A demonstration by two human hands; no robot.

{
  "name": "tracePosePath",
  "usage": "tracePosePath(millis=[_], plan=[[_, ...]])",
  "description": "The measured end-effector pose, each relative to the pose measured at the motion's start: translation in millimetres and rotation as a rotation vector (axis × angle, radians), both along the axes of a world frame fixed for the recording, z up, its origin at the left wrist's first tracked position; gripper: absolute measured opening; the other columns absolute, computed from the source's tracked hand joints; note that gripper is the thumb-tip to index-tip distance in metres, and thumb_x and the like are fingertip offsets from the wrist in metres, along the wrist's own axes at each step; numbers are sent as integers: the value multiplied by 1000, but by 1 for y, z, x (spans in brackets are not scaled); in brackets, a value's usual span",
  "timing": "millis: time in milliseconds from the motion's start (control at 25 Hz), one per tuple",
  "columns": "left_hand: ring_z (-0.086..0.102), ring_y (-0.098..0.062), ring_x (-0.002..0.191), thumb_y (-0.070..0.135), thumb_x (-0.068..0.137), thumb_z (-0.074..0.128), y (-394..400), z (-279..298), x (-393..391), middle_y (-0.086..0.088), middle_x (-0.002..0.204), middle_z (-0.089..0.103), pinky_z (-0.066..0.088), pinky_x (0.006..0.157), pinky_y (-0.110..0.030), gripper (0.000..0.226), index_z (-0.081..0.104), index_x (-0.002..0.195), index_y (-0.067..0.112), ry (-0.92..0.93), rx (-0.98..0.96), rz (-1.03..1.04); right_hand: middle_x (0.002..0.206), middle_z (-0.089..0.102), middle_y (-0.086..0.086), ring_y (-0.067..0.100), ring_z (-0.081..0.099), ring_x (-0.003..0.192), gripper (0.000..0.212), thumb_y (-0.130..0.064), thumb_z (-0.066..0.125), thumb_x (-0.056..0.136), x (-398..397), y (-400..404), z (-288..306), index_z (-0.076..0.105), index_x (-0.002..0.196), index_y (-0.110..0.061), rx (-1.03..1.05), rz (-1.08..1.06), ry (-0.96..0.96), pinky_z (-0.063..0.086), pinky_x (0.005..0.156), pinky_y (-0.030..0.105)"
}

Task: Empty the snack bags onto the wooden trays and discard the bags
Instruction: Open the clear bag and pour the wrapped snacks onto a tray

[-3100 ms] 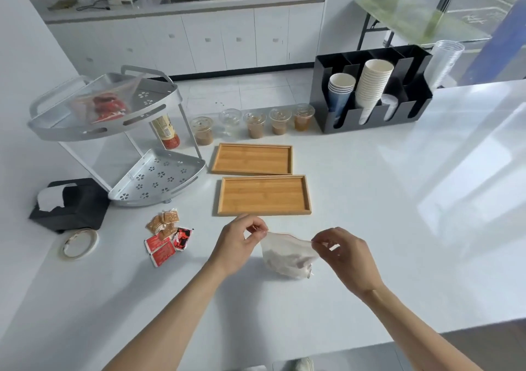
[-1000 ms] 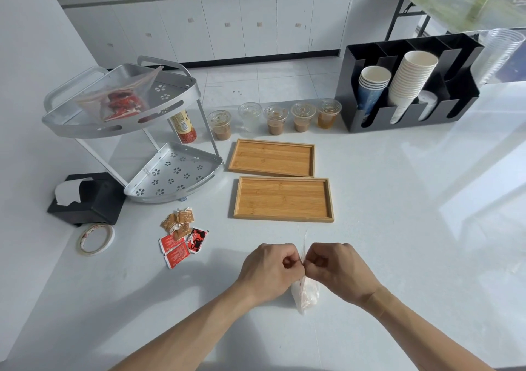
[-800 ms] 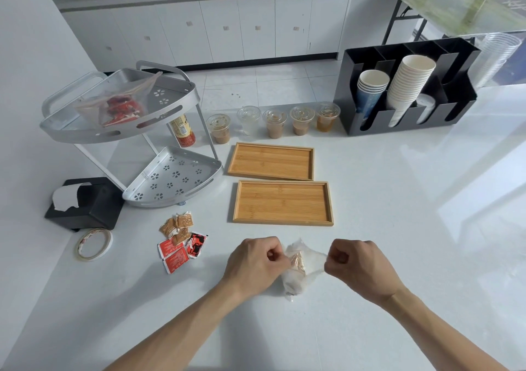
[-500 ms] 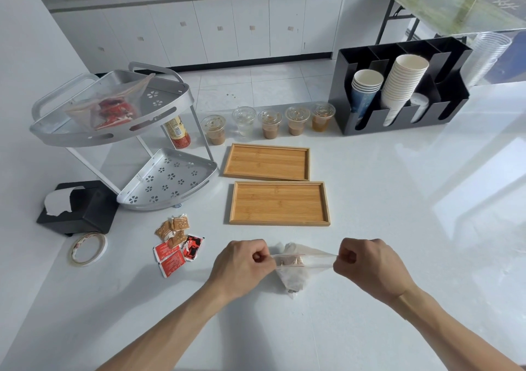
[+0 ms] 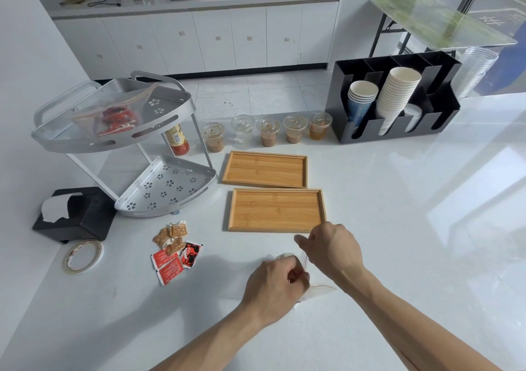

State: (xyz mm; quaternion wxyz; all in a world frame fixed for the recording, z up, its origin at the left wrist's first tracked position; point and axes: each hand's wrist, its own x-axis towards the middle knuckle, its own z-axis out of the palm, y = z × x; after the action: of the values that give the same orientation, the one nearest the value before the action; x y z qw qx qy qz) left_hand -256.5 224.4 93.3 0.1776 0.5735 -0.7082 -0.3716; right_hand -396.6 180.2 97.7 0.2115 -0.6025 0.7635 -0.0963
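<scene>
A: Where's the bag (image 5: 318, 286) rn?

B: On the tabletop near its front edge, just in front of the near tray (image 5: 276, 210). Left hand (image 5: 274, 289) is fisted on it, pinching the film. Right hand (image 5: 331, 249) sits above, fingers narrowed on the top edge, looks like a pinch too, tho the film's too clear to be sure.

A: How'll it handle?

B: Prob v. light. Thin clear plastic, limp, crinkly, a reddish line along the mouth. Contents mostly hidden under the hands. I'd hold it by the mouth edges, one side per hand, then by the bottom corners to tip it out.

A: Trays?

B: Two flat bamboo rectangles w/ low rims, both bare. Far tray (image 5: 264, 169) is just behind the near one, toward the back edge.

A: Anything else?

B: 2nd bag (image 5: 113, 116) w/ red packets on the rack's top shelf (image 5: 85, 140), left side. Loose packets (image 5: 173, 251) lie left of the hands: glossy red sachets, tan biscuit-like ones.
</scene>
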Motion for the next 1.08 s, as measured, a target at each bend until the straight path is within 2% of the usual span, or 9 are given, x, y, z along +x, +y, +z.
tracePosePath(millis=[120,240,320,440,520,640,760,880,1080], plan=[[47,-7,59,35,86,56,2,-4,3,11,60,52,38,59,-25,25,51,67,20,91,57,11,63,66,8,28,55,56,24,-27,56,82,5,3,2,64,68,-9,-37,41,51,40,48,29],[51,-7,61,41,86,52,5,-17,32,6,63,57,41,62,-29,34,55,71,10,210,218,50,60,68,-3,22,60,58,24,-31,59,86,5,5,9,66,69,-17,-91,73,-53,46,51,31],[56,-7,67,37,85,53,2,-36,60,5,69,64,48,70,-31,28,63,75,13,160,286,65,65,72,-9,14,64,62,22,-34,62,89,3,7,17,69,74,-20,-111,115,-163,52,58,32],[60,-6,75,31,83,64,-12,-69,95,8,83,69,50,76,-28,5,64,82,26,40,290,126,69,73,-14,10,65,67,17,-36,62,90,4,10,33,70,80,-25,-172,180,-153,51,61,31],[61,-6,84,33,81,70,-24,-80,101,9,98,67,48,74,-21,22,59,100,31,24,345,128,71,73,-14,9,66,71,14,-37,62,90,5,6,44,70,83,-27,-202,217,-124,51,63,30],[63,-9,100,36,78,74,-45,-87,93,9,112,66,47,83,-23,53,47,124,37,87,416,88,72,73,-15,9,65,73,14,-36,62,90,5,-8,61,71,84,-28,-214,268,-94,49,62,28],[69,-4,89,26,78,78,-66,-85,85,7,94,75,52,91,-31,35,63,109,28,244,377,163,68,71,-16,7,64,69,15,-36,62,89,4,-23,77,71,81,-27,-235,292,-120,51,61,30],[68,-3,78,15,80,75,-72,-75,81,6,80,76,49,83,-23,5,76,84,17,365,339,274,66,71,-15,7,64,70,15,-36,63,89,0,-38,83,71,80,-27,-257,283,-119,53,65,32],[69,-8,90,15,81,76,-83,-62,76,-2,96,76,45,71,-8,26,70,106,21,572,371,417,67,72,-13,10,66,74,14,-33,64,89,-8,-55,86,72,80,-26,-240,283,-205,54,70,37]])
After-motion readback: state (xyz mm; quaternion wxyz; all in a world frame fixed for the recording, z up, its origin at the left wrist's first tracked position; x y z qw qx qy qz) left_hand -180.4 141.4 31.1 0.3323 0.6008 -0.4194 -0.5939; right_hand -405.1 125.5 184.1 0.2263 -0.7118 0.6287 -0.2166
